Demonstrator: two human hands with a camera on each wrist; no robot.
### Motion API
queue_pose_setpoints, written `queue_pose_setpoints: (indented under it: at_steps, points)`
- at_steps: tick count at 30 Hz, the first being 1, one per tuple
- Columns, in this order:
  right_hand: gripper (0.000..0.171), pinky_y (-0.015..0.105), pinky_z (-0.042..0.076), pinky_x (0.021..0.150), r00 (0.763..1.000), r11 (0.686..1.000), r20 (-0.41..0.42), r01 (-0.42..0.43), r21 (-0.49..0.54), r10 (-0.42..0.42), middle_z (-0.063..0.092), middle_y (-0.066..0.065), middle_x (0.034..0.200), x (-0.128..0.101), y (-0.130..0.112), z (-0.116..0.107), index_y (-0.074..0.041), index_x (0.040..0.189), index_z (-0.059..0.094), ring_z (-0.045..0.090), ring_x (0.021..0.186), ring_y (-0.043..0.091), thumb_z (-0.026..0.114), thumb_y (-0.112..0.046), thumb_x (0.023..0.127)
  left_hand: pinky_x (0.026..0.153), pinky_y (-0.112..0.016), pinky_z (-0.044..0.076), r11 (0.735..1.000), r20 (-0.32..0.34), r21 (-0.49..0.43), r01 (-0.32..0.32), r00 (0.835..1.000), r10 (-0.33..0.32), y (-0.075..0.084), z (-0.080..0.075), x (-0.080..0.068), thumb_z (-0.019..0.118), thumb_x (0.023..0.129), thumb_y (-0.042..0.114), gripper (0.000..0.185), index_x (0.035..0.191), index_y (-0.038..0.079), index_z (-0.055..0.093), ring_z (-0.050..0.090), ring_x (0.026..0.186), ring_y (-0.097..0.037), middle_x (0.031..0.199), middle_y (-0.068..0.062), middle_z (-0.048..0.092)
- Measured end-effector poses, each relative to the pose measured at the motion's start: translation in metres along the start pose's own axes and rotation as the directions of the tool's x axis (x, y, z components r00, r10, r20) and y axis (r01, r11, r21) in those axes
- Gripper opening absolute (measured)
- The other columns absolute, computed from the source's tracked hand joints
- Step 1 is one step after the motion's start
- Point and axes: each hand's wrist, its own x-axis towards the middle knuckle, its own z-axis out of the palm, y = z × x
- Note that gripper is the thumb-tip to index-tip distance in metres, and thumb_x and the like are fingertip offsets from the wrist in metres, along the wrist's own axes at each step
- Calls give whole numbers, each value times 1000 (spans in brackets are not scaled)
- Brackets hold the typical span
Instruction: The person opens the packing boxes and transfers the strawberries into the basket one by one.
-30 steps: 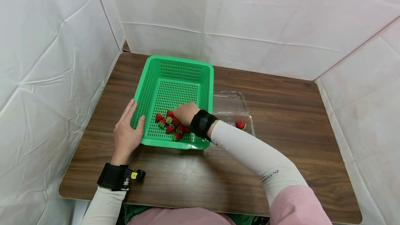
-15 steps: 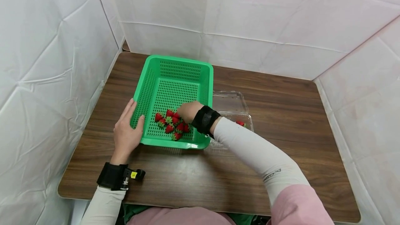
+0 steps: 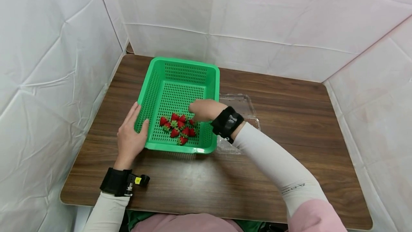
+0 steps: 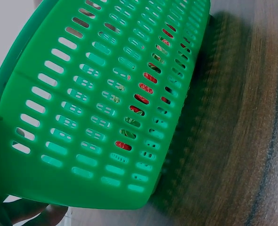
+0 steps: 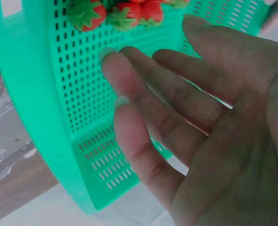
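Note:
My left hand (image 3: 131, 135) rests at the left rim of a green perforated basket (image 3: 154, 145), its fingers straight along the outside and its thumb near the rim's inner side. Dark fingertips (image 4: 49, 215) show under the rim in the left wrist view. Several strawberries (image 3: 175, 133) lie clustered on the basket floor towards the near side. Over the basket's right part hangs my right hand (image 3: 206, 110). In the right wrist view its fingers (image 5: 169, 99) are loosely bent, with nothing held, apart from the strawberries (image 5: 151, 12).
A clear plastic clamshell box (image 3: 238, 105) stands open against the basket's right side, partly behind my right forearm. All this is on a brown wood-grain table (image 3: 305, 124). White sheeting (image 3: 273, 17) walls in the back and both sides.
My right hand has lifted from the strawberries and moved right, towards the basket's right wall. Its forearm now covers the strawberry in the clear box. My left hand and the basket have stayed put.

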Motion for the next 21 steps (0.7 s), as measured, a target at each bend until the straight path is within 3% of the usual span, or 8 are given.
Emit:
queue_pose_setpoints:
  at_steps: [2,5,9,11,16,21]
  points:
    - [25,30,47,82,999,999,-51,21,24,-19,65,6,116,-5,3,1,-11,121,64,61,101,17,57,-20,99,99,-58,40,1000,1,3,2,1000,-2,1,0,0,59,96,22,55,148,16,42,43,136,-35,156,-2,38]
    - [26,31,47,82,986,998,-160,54,38,-47,67,8,113,-15,7,2,-10,121,65,63,98,18,57,-19,98,99,-58,40,1000,3,6,5,1000,-5,1,-1,0,59,96,22,55,148,16,42,43,136,-35,155,-2,38]
    - [22,31,49,78,947,997,-316,74,37,-59,70,6,105,-35,11,3,-10,117,67,64,88,16,58,-17,97,100,-58,40,1000,3,7,5,1000,-5,0,0,-1,59,96,22,55,148,16,42,43,136,-35,156,-2,38]
    - [26,32,51,82,928,996,-370,68,55,-43,69,6,113,-46,15,3,-11,121,66,65,96,17,59,-18,97,100,-58,39,1000,2,5,2,1000,-2,0,0,-1,59,96,22,55,148,16,42,43,136,-35,156,-2,38]
    - [27,33,52,82,883,992,-469,55,110,3,69,6,111,-72,30,9,-10,123,65,66,97,18,59,-17,97,101,-57,38,1000,11,-3,2,1000,-2,0,0,-1,59,97,23,55,149,16,41,42,137,-35,156,-1,37]
    - [18,33,49,74,846,996,-532,24,86,26,70,6,96,-90,51,21,-9,108,68,63,83,17,55,-8,96,102,-57,38,1000,10,-4,3,1000,-3,0,-1,-1,59,97,22,55,149,16,41,41,137,-35,157,0,36]
